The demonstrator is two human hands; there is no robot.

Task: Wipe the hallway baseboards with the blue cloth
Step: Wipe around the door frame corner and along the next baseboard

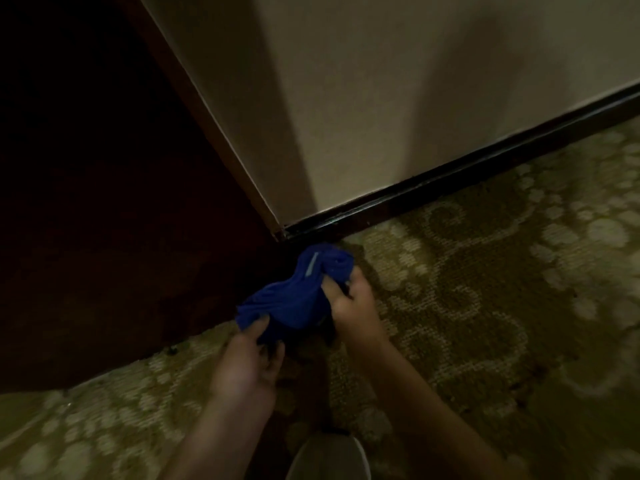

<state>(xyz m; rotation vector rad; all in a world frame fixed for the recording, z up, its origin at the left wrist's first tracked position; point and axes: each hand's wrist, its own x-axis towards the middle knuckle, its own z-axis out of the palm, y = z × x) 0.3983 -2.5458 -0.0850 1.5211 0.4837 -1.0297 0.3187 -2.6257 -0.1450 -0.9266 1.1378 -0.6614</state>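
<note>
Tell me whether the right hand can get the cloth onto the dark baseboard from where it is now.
Probably yes. The right hand grips the blue cloth above the carpet, close to the baseboard end at the door frame, with nothing visible between. The left hand also holds the cloth.

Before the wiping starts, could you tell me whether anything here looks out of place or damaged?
Nothing stands out. Both hands, left and right, hold the bunched blue cloth above the patterned carpet, just short of the dark baseboard.

Bare forearms, no sleeves, pale shoe toe
</note>
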